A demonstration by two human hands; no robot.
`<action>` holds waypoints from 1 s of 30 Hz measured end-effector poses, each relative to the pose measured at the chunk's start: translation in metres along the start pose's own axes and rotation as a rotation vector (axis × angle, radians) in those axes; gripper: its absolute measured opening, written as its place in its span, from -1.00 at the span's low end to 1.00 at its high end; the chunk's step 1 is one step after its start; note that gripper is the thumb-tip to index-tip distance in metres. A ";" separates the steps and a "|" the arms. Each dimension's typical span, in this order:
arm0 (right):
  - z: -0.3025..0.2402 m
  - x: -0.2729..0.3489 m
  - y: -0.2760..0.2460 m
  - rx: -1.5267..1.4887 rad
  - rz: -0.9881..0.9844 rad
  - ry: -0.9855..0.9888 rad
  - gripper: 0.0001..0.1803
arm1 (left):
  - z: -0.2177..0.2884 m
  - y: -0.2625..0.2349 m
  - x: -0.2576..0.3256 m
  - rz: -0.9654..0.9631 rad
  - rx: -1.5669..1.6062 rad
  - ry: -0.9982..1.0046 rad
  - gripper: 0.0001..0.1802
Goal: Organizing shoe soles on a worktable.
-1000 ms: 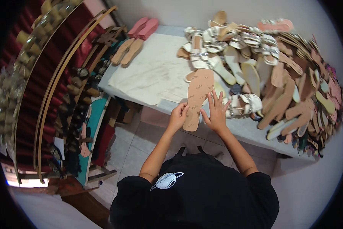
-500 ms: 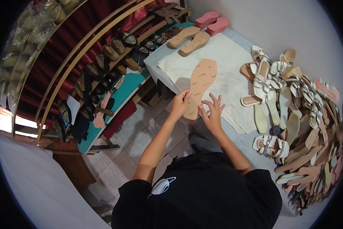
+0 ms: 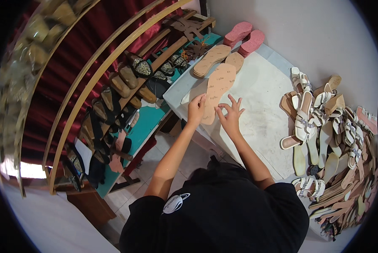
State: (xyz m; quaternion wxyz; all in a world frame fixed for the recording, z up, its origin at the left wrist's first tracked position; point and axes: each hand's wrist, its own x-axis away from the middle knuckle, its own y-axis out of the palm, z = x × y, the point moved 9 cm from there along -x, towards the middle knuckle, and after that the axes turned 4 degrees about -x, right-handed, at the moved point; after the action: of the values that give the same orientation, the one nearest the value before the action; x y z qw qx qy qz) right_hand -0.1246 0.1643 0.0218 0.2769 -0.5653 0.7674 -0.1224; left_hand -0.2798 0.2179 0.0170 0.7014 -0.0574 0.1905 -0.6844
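Nearer the tan soles now, one dark-printed peach sole is above the table, broad end away, long axis slanting right; left hand pinches it, right hand half-open, its grip unclear.

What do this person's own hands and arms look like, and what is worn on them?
The left hand and right hand are both bare, without gloves; no watch or bracelet shows at the wrists. Short black sleeves leave the forearms uncovered. The black shirt carries a white ringed-planet print.
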 end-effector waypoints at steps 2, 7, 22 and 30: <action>0.003 -0.019 0.014 0.012 0.016 0.015 -0.80 | -0.003 -0.003 -0.022 0.019 0.002 0.017 -0.69; 0.015 -0.065 0.041 -0.001 0.034 0.078 -0.79 | -0.022 0.001 -0.076 -0.054 -0.033 0.111 -0.69; 0.042 -0.180 0.089 0.228 0.253 0.238 -0.80 | -0.059 0.040 -0.218 -0.203 -0.313 0.419 -0.62; 0.053 -0.194 0.098 0.263 0.300 0.301 -0.81 | -0.080 0.058 -0.247 -0.303 -0.326 0.394 -0.60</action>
State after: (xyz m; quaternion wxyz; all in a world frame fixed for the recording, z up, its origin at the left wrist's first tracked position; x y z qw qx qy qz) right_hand -0.1327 0.3849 -0.0144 0.2459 -0.3794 0.8528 -0.2613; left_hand -0.2504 0.4780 -0.0299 0.5224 -0.0632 0.4198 -0.7396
